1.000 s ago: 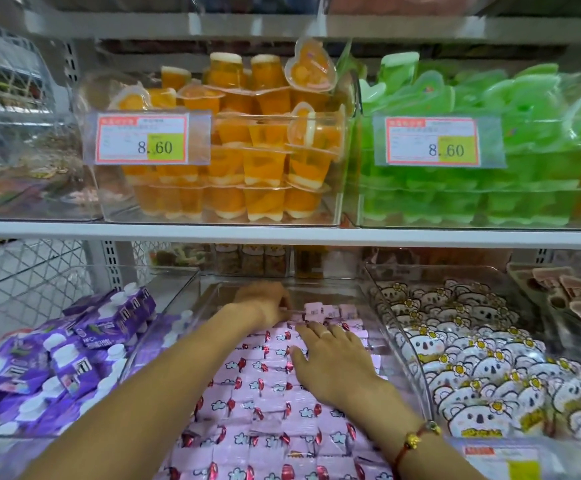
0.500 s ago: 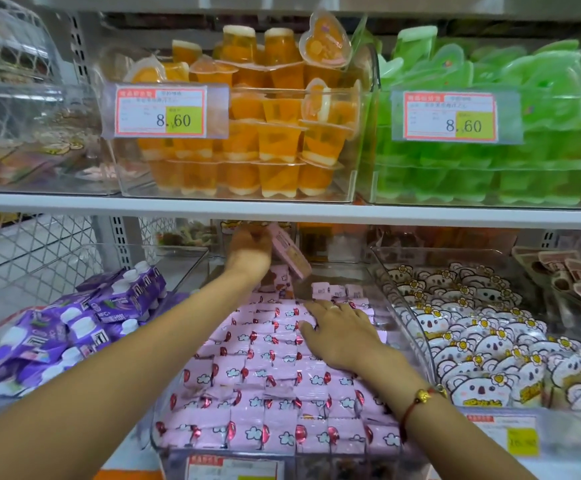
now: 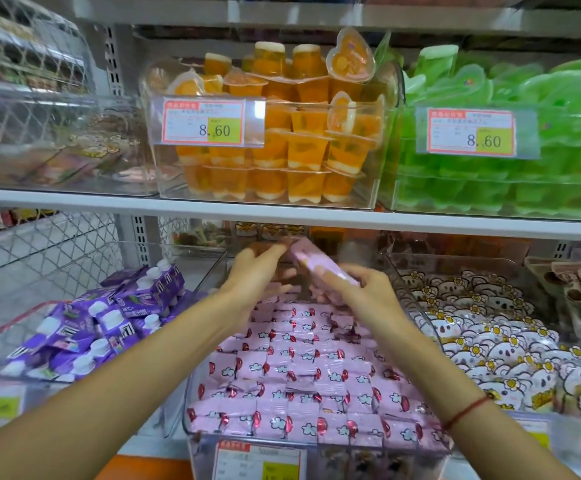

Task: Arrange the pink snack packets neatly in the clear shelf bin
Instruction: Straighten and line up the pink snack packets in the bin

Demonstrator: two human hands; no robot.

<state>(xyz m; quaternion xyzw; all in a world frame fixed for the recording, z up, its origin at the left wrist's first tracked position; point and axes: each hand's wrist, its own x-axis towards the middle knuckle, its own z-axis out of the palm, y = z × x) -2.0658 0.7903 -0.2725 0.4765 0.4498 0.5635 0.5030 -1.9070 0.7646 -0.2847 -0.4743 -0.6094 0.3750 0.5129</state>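
Head view: both hands (image 3: 320,275) on pink packet (image 3: 311,259)

We see the pink snack packets (image 3: 303,372) lying flat in tidy overlapping rows that fill the clear shelf bin (image 3: 192,441) from its front wall back toward twelve o'clock. Each packet is pale pink, printed with small white clouds and a dark red mark at one edge. The bin is transparent, sits on the lower shelf, and carries a price label (image 3: 259,460) on its front face. At twelve o'clock above the rear rows, one lifted stack of pink packets (image 3: 320,263) is tilted, its far end raised, its outline blurred; it is apart from the rows beneath.
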